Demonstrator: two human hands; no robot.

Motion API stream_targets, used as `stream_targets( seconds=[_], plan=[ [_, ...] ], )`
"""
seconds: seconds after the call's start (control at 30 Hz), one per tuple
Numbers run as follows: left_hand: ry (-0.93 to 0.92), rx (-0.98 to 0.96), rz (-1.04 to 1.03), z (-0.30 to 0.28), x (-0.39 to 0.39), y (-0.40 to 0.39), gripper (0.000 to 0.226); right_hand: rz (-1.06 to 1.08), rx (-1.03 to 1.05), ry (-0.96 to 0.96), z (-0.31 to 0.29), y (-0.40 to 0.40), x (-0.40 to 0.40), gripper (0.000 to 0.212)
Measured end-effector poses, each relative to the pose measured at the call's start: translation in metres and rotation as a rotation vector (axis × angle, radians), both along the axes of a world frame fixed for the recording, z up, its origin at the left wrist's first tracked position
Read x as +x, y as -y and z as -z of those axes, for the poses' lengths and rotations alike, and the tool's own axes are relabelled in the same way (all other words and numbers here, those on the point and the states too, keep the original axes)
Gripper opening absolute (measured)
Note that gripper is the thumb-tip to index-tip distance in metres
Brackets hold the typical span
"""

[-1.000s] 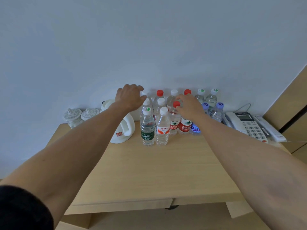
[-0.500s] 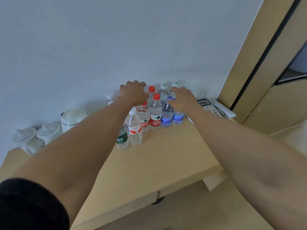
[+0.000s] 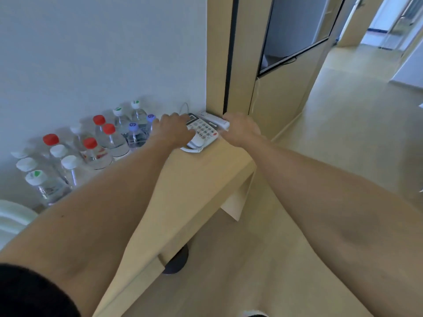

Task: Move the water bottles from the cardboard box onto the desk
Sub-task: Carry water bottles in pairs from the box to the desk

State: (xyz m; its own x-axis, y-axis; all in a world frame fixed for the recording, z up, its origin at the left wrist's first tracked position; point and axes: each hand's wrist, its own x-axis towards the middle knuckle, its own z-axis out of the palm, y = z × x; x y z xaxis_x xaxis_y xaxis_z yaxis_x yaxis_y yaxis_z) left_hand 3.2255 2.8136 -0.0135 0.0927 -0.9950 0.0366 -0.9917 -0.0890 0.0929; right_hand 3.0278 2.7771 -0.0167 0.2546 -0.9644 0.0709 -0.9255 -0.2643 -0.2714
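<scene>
Head-camera footage shows the water bottles point(image 3: 91, 147) standing upright in a tight cluster on the desk point(image 3: 206, 170), against the wall at the back left; caps in red, white, green-marked and blue are seen, and the cluster is partly covered by the left forearm. No bottle is held. The cardboard box is not in view.

The left hand point(image 3: 175, 131) is seen from the back, poised over the white desk telephone point(image 3: 201, 136), with nothing gripped so far as can be seen; whether its fingers touch the handset cannot be told. The right hand point(image 3: 240, 130) is seen just beyond the desk's right corner, beside a white remote-like unit point(image 3: 215, 120); its fingers are turned away from the camera, so its grip cannot be told, though nothing is seen carried in it.

The step in hand is judged to be the interval between loads: a batch has been set down and the hands are free. The next move is expected to call for a turn toward the box, wherever it lies outside the view, and for further bottles to be taken up and set on the bare desk surface in front of the cluster without the standing ones being knocked.

Compared with half a second ago, the hands have been withdrawn from the bottle tops and carried rightward over the telephone, and the view has been swung right, so that the door frame, a dark screen point(image 3: 295, 30) and the corridor floor are now taken in.
</scene>
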Motion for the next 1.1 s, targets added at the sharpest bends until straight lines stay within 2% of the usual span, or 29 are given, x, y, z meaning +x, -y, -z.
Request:
stream_targets(
  seconds=[0.2, 0.33, 0.63, 0.87, 1.1],
  plan=[
    [-0.062, 0.005, 0.153, 0.003, -0.129, 0.028, 0.044, 0.16, 0.037, -0.006, 0.011, -0.001, -0.123, 0.057],
    [-0.109, 0.049, 0.264, 0.01, -0.217, 0.045, 0.048, 0.273, 0.085, -0.019, 0.019, 0.002, -0.211, 0.055],
    [-0.059, 0.122, 0.441, 0.04, -0.395, 0.079, 0.06, 0.487, 0.163, 0.007, 0.042, -0.014, -0.387, 0.06],
    [-0.005, 0.196, 0.64, 0.069, -0.506, 0.098, 0.064, 0.691, 0.253, 0.066, 0.065, -0.038, -0.49, 0.066],
    [0.046, 0.208, 0.72, 0.099, -0.585, 0.157, 0.067, 0.833, 0.323, 0.085, 0.082, -0.025, -0.562, 0.071]
  ],
)
